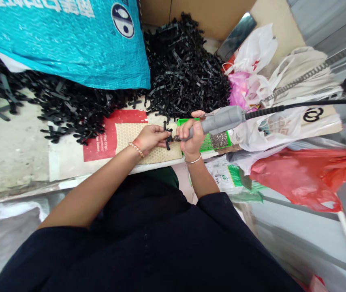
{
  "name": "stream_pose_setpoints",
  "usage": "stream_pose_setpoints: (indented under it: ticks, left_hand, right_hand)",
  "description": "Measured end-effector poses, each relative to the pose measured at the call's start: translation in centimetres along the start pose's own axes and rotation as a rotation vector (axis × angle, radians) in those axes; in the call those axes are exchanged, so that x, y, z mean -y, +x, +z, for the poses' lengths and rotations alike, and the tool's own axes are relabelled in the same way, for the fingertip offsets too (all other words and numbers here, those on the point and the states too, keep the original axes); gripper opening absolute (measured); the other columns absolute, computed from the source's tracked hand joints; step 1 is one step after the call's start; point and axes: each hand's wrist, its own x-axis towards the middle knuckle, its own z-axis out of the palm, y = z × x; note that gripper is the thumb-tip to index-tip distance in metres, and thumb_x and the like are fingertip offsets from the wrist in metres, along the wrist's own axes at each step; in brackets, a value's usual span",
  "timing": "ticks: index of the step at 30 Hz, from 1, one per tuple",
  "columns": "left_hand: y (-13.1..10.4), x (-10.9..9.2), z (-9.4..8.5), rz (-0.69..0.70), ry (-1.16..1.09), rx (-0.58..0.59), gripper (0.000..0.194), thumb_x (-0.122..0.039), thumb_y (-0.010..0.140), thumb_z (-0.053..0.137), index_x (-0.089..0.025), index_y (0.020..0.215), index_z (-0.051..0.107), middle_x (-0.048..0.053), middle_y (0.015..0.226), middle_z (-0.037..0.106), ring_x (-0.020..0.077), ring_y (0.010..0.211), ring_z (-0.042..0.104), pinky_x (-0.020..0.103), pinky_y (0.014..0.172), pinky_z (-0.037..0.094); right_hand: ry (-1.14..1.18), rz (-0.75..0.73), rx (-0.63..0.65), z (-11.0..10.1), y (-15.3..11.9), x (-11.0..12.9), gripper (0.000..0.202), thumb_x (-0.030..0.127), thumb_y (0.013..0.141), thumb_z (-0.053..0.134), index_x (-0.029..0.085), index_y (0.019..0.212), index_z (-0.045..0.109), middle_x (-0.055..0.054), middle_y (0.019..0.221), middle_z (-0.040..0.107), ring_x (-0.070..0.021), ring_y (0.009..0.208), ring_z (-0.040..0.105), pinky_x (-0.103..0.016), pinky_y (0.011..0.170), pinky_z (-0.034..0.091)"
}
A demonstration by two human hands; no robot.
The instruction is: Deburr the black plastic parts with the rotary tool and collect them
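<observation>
My left hand (153, 138) pinches a small black plastic part (168, 140) above a beige textured mat (130, 134). My right hand (193, 138) is wrapped round a grey electric screwdriver (221, 121), which lies nearly level with its tip pointing left at the black part. Tip and part meet or nearly meet; the exact contact is too small to tell. Partly behind my right hand sits a green tray (229, 140) holding many small metal screws (219, 140).
Large heaps of black parts (185, 69) lie at the back and left, partly under a blue sack (69, 44). White plastic bags (258, 48) and a red bag (306, 174) are at the right. The screwdriver's black cable (319, 103) runs off right.
</observation>
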Motion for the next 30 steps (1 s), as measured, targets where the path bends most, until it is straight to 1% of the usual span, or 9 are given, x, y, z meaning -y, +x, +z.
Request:
stream_pose_setpoints:
  ticks: [2,5,10,13,16,20,23,27,30]
  left_hand:
    - [0.1,0.1,-0.1,0.005,0.004,0.005,0.035,-0.016,0.079,0.096,-0.014,0.070,0.062,0.001,0.065,0.071,0.0093,0.052,0.066,0.021,0.058,0.061]
    - [0.2,0.2,-0.1,0.013,0.010,0.011,0.036,-0.018,0.078,0.098,-0.014,0.071,0.062,0.001,0.065,0.071,0.0091,0.052,0.066,0.021,0.060,0.062]
    - [0.1,0.3,-0.1,0.010,0.006,0.004,0.034,-0.015,0.080,0.095,-0.014,0.071,0.063,0.001,0.066,0.071,0.0096,0.053,0.067,0.021,0.059,0.062]
    - [0.0,0.2,-0.2,0.006,0.002,0.004,0.032,-0.014,0.081,0.094,-0.014,0.070,0.063,0.002,0.066,0.072,0.0103,0.053,0.067,0.022,0.061,0.063]
    - [0.0,0.1,-0.3,0.004,0.000,0.011,0.033,-0.014,0.079,0.095,-0.014,0.069,0.063,0.003,0.066,0.072,0.0110,0.054,0.068,0.024,0.063,0.064]
    - [0.1,0.1,-0.4,0.004,-0.005,0.004,0.033,-0.014,0.078,0.095,-0.014,0.069,0.064,0.003,0.065,0.072,0.0116,0.054,0.068,0.024,0.062,0.064]
    - [0.1,0.1,-0.3,0.003,-0.007,-0.021,0.032,-0.012,0.080,0.092,-0.014,0.068,0.063,0.003,0.064,0.072,0.0127,0.054,0.069,0.025,0.061,0.064]
    - [0.0,0.0,-0.2,0.001,0.010,-0.024,0.030,-0.010,0.079,0.093,-0.012,0.068,0.065,0.004,0.064,0.072,0.0140,0.054,0.071,0.024,0.059,0.063]
    - [-0.1,-0.1,-0.2,0.002,0.015,-0.027,0.030,-0.010,0.078,0.094,-0.012,0.068,0.066,0.003,0.063,0.071,0.0139,0.053,0.070,0.023,0.057,0.062]
  right_hand:
    - [0.000,-0.012,0.004,0.0,0.0,0.0,0.050,0.073,0.086,0.069,0.030,0.081,0.043,0.015,0.044,0.032,-0.0080,0.034,0.031,-0.026,0.042,0.035]
    - [-0.065,0.000,0.007,0.0,0.0,0.0,0.056,0.079,0.088,0.062,0.029,0.076,0.040,0.015,0.044,0.028,-0.0081,0.035,0.031,-0.026,0.043,0.036]
    - [-0.100,0.019,-0.008,-0.1,-0.2,-0.2,0.060,0.082,0.087,0.061,0.029,0.072,0.036,0.013,0.045,0.027,-0.0083,0.036,0.030,-0.028,0.044,0.037]
    - [-0.075,0.025,-0.027,-0.1,-0.3,-0.3,0.055,0.079,0.085,0.067,0.030,0.081,0.043,0.014,0.045,0.031,-0.0095,0.036,0.033,-0.029,0.044,0.038]
    - [-0.014,0.030,0.007,-0.2,-0.4,-0.5,0.051,0.076,0.083,0.073,0.032,0.093,0.048,0.016,0.045,0.035,-0.0102,0.035,0.035,-0.028,0.043,0.037]
    - [-0.029,0.060,0.084,-0.4,-0.3,-1.0,0.056,0.080,0.082,0.072,0.032,0.096,0.047,0.018,0.044,0.034,-0.0109,0.035,0.037,-0.029,0.044,0.039]
    - [-0.023,0.079,0.217,-0.7,0.2,-1.5,0.056,0.081,0.083,0.071,0.032,0.094,0.047,0.018,0.043,0.033,-0.0105,0.033,0.036,-0.029,0.042,0.039]
    - [0.060,0.098,0.411,-1.0,0.8,-2.1,0.052,0.076,0.084,0.075,0.032,0.093,0.049,0.019,0.042,0.037,-0.0094,0.029,0.033,-0.028,0.037,0.035]
    - [0.099,0.149,0.467,-0.9,0.8,-2.3,0.053,0.076,0.082,0.077,0.031,0.095,0.052,0.018,0.043,0.038,-0.0091,0.029,0.035,-0.028,0.037,0.034]
